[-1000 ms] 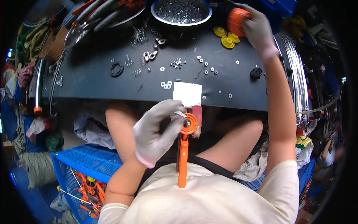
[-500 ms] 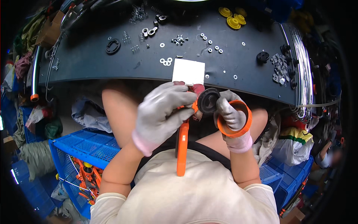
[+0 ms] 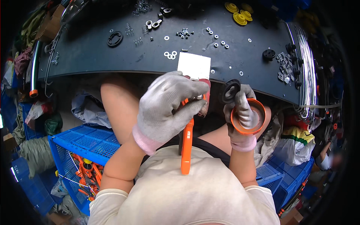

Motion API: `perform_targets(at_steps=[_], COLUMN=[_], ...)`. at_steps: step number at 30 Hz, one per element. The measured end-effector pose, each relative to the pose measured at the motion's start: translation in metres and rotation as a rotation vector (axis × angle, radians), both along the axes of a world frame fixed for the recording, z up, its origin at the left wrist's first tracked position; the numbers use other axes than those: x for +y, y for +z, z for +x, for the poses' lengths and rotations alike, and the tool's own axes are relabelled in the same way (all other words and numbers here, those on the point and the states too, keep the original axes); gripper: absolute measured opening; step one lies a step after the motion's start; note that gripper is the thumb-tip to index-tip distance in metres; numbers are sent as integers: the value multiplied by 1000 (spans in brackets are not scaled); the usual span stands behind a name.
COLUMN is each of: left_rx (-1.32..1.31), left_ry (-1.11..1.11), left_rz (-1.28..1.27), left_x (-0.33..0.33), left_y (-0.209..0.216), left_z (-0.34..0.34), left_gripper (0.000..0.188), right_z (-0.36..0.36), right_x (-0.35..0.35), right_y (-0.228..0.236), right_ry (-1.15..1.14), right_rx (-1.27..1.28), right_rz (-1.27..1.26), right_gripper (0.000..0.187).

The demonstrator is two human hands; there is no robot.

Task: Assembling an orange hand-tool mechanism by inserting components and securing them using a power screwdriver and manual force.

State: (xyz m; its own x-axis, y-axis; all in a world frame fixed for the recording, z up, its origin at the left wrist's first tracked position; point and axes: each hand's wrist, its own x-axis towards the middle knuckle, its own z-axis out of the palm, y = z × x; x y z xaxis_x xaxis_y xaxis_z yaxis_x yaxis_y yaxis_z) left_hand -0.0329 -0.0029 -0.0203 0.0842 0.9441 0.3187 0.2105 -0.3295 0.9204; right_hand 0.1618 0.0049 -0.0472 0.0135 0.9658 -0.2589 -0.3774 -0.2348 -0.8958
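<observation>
My left hand (image 3: 167, 103), in a grey glove with a pink cuff, is closed in a pinch. A small silvery metal part (image 3: 199, 97) shows between its thumb and fingertips. Just below, an orange tool handle (image 3: 186, 150) points towards my body; its upper end is hidden behind my left fingers. My right hand (image 3: 245, 108), also gloved, grips a black ridged disc (image 3: 230, 92) at its fingertips. An orange ring-shaped collar (image 3: 258, 129) hangs around the fingers of that same hand, apart from the handle.
On the dark workbench (image 3: 90, 56) lie a white card (image 3: 194, 65), washers (image 3: 170, 55), small screws (image 3: 184, 33), springs (image 3: 141, 7), yellow caps (image 3: 240, 18) and black round parts (image 3: 268, 54). Blue crates (image 3: 84, 144) flank me; the left one holds orange parts. My thighs sit under the bench edge.
My right hand has drawn the black disc and orange collar rightward, away from the tool. The disc has turned. My left hand has shifted slightly right, its fingertips still pinched by the handle's top.
</observation>
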Motion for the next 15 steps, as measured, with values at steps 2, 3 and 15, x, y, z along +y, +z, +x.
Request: perform_targets(at_steps=[2, 3, 15], left_rx=[136, 136, 505], left_ry=[12, 15, 7], left_rz=[5, 5, 86], left_x=[3, 4, -1], left_y=[6, 6, -37], left_z=[-4, -6, -15], left_gripper=[22, 22, 82], right_z=[-1, -1, -30], right_x=[-1, 0, 20], right_y=[2, 5, 30], right_ry=[-28, -9, 380], right_rx=[-48, 23, -569], right_rz=[-22, 11, 103], right_gripper=[13, 9, 16])
